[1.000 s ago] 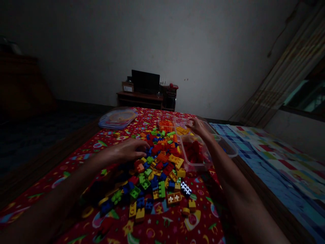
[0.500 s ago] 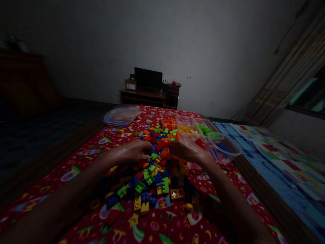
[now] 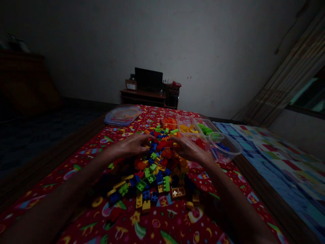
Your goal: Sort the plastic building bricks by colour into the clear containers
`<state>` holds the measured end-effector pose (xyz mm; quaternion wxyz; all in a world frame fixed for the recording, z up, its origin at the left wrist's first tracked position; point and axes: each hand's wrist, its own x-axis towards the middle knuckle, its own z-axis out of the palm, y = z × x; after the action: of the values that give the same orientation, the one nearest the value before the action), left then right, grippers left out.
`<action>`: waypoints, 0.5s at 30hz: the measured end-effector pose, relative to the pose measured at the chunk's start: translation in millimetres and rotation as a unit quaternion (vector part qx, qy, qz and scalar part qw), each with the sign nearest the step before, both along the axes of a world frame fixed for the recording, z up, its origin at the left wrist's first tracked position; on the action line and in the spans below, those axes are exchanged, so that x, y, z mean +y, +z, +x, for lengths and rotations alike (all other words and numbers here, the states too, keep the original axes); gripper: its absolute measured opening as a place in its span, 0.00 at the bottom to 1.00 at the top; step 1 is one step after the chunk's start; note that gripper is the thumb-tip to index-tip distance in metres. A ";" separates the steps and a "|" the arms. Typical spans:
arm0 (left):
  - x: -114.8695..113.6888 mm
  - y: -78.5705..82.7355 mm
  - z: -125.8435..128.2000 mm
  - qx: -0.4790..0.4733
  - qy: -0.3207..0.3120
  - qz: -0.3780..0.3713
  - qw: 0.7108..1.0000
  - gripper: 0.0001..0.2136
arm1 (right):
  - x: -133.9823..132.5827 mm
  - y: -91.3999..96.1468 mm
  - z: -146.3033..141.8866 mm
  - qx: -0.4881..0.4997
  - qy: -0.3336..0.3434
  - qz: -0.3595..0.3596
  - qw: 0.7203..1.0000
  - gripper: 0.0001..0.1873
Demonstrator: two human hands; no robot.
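Beyond you rises a pale wall [image 3: 215, 40]. Before you spreads a red patterned cloth [image 3: 177, 225], clear tubs [image 3: 232, 156] at its right. Your left hand [image 3: 133, 144] and right hand [image 3: 188, 148] curl over bricks [image 3: 153, 167] heaped mid-cloth; whether either grips one, I cannot tell.

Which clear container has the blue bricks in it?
The round container, farthest right in the picture, holds blue bricks; the others show orange bricks, yellow bricks, green bricks and red bricks.
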<state>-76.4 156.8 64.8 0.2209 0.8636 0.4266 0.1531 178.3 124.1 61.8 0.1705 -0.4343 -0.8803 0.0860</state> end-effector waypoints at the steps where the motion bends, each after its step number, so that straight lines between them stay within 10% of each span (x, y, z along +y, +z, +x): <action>1: 0.7 0.1 1.4 -0.047 0.010 -0.028 0.998 0.24 | 0.0 4.0 -1.2 0.025 0.002 -0.012 1.000 0.27; 7: -4.0 -0.6 18.6 -0.323 0.040 -0.203 0.924 0.38 | -0.2 9.1 -13.7 0.160 0.011 0.013 0.987 0.21; 15: -7.2 -12.9 37.4 -0.400 0.057 -0.264 0.876 0.42 | -3.6 -3.8 -26.4 0.119 0.097 0.063 0.986 0.09</action>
<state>-38.9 149.7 51.9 0.5836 0.6125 0.3746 0.3794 151.9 120.5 58.0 0.2921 -0.3221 -0.8952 0.0973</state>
